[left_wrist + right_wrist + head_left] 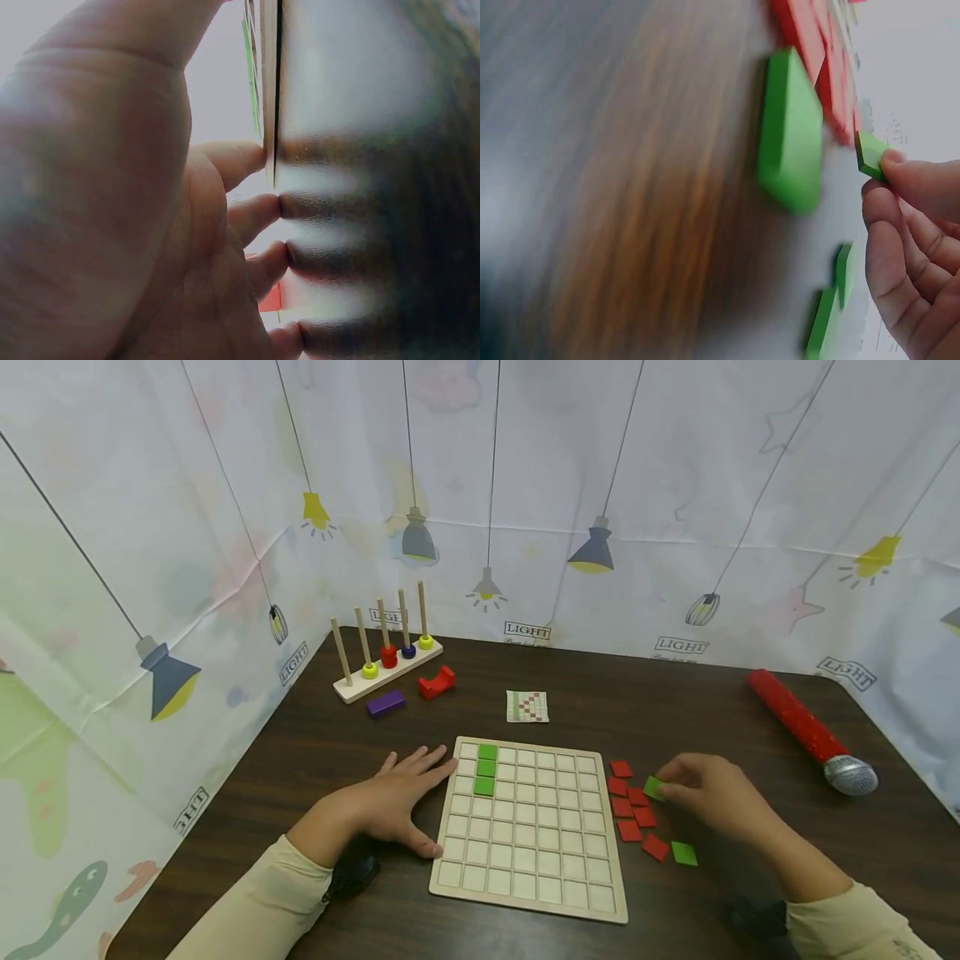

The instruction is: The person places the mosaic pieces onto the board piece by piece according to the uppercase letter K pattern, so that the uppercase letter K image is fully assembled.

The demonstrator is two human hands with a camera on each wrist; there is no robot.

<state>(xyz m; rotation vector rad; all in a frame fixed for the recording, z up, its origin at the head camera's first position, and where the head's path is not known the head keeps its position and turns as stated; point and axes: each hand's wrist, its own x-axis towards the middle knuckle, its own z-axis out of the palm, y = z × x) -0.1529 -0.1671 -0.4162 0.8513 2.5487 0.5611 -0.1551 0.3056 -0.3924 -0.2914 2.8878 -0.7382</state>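
Note:
A square wooden grid board lies on the dark table. Three green tiles fill the top cells of its second column. My left hand rests spread at the board's left edge, its thumb and index finger touching the rim. To the right of the board, my right hand pinches a green square tile between thumb and fingertips, just off the red tiles. Several red tiles lie beside the board, with a loose green tile below them. The right wrist view shows two more green tiles, which the hand hides from the head view.
A small pattern card lies behind the board. Back left stand a peg stand with rings, a purple block and a red arch-shaped block. A red microphone lies at the right. A printed curtain hangs behind the table.

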